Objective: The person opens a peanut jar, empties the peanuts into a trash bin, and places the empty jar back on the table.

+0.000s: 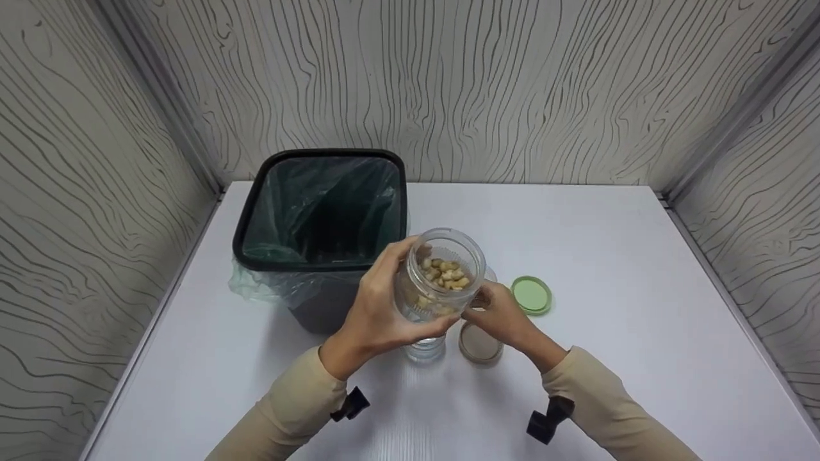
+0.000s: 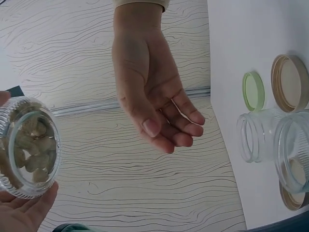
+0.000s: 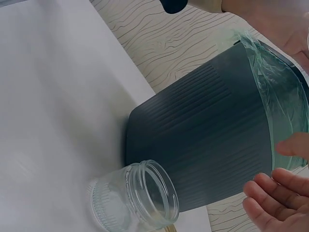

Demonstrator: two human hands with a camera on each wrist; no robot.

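Observation:
My left hand (image 1: pixel 378 301) grips a clear glass jar (image 1: pixel 416 282) round its side, tilted over the table, its mouth toward the head camera. Peanuts in their shells (image 1: pixel 446 274) lie inside; the left wrist view shows them through the ribbed glass base. Close beside the jar is my right hand (image 1: pixel 503 314), its fingertips partly hidden in the head view. In the left wrist view this right hand (image 2: pixel 154 96) hangs with loosely bent fingers and nothing in them. The right wrist view shows its relaxed fingers (image 3: pixel 277 198) near the bin.
A dark bin (image 1: pixel 320 269) with a green plastic liner stands left of the jar. Below it on the white table are an uncapped glass jar (image 1: pixel 426 349), a brown lid (image 1: pixel 480 342) and a green lid (image 1: pixel 531 295). Another open jar (image 2: pixel 292 154) appears in the left wrist view.

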